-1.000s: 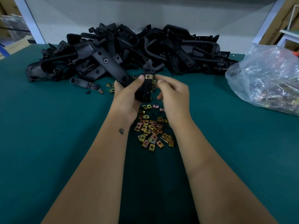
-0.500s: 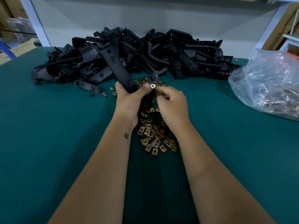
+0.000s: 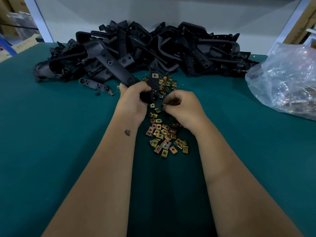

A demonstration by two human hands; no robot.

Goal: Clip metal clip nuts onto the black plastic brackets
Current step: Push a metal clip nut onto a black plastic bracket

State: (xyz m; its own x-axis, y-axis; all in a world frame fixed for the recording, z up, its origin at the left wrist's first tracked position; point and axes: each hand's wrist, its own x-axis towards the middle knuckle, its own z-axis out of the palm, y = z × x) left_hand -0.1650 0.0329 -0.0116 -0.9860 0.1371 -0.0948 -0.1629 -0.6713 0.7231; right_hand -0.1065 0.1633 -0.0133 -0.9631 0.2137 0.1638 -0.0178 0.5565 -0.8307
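My left hand grips a black plastic bracket upright above the table, with a metal clip nut clipped on its upper part. My right hand is just to the right and lower, fingers curled, pinching a small clip nut at its fingertips. Loose brass-coloured clip nuts lie scattered on the green mat between my forearms, and more clip nuts lie behind the bracket.
A large pile of black brackets fills the back of the green table. A small loose bracket lies at left. A clear plastic bag holding more clip nuts sits at right. A white wall stands behind.
My right hand has left the bracket's top, dropped to the loose nuts and now pinches one. The clip nut stays on the bracket, which my left hand still holds.
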